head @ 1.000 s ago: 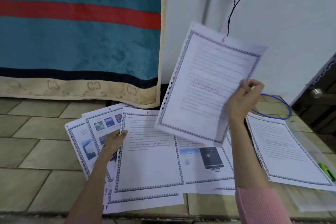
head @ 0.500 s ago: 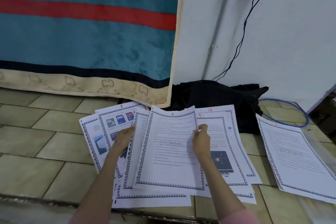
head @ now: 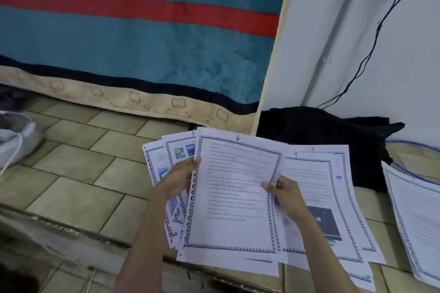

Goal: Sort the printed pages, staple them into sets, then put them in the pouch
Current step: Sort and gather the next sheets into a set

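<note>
Sorting step, judged from the red numbers penned at the page tops. Page 6 (head: 234,197), text-only with a faint STORAGE watermark, held at both side edges over the fanned pile on the tiled floor (head: 71,197). Left hand (head: 177,179) at page 6's left edge, fingers curled round it, probably steadying the sheets beneath as well. Right hand (head: 284,194) at page 6's right edge, thumb on top and fingers tucked under, pinching the sheet, likely to square it with the pile. Page 8 (head: 184,150) peeking out left of page 6, pages 9 (head: 307,173) and 12 (head: 338,164) spread to its right, presumably fanned so each number stays readable. Separate stack (head: 414,216) well right of page 6, apart from the rest, perhaps already ordered. Black cloth (head: 321,131) beyond page 6, against the wall, blue cable (head: 414,147) beside it. No stapler or pouch identifiable; stapling not yet begun.
</note>
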Tool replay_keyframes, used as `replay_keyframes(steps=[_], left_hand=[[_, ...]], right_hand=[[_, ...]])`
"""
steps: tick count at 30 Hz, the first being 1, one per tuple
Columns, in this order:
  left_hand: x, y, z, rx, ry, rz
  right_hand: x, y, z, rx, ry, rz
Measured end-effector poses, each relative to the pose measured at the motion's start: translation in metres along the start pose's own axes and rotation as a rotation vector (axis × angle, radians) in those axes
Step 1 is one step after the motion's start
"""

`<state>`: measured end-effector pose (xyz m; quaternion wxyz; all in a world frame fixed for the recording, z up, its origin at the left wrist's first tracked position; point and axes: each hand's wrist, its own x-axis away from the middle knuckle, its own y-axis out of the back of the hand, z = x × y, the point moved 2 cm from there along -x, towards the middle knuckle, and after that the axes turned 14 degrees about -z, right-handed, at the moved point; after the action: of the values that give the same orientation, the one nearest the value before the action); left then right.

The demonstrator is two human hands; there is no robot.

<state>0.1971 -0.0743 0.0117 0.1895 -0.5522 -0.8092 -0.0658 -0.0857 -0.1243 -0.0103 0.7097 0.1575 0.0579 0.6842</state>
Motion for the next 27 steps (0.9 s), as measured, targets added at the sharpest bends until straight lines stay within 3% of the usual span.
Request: replay_keyframes(steps=[4, 7, 9, 12, 18, 21, 27], left_hand=[[-0.022, 0.029, -0.002, -0.394, -0.13, -0.678], [-0.026, 0.028, -0.007, -0.493, -0.046, -0.835], [-0.025, 0.023, -0.013, -0.504, 0.074, -0.813], [-0.023, 0.018, -0.017, -0.54, 0.065, -0.73], [-0.005, 0.039, -0.058, -0.454, -0.274, -0.773], [0.014, 0.048, -0.086, -0.534, -0.289, -0.53], [0.048, 0.034, -0.111, -0.364, -0.156, 0.063]], right_hand=[[-0.001, -0.008, -0.007, -0.031, 0.004, 0.021], [-0.002, -0.01, -0.008, -0.064, -0.045, 0.029], [-0.003, -0.01, -0.009, -0.062, -0.04, 0.064], [-0.003, -0.013, -0.007, -0.074, -0.018, 0.136], [0.003, -0.013, -0.002, -0.069, -0.019, 0.195], [0.006, -0.013, 0.002, -0.106, -0.038, 0.206], [0.01, -0.016, 0.019, -0.319, -0.134, 0.266]])
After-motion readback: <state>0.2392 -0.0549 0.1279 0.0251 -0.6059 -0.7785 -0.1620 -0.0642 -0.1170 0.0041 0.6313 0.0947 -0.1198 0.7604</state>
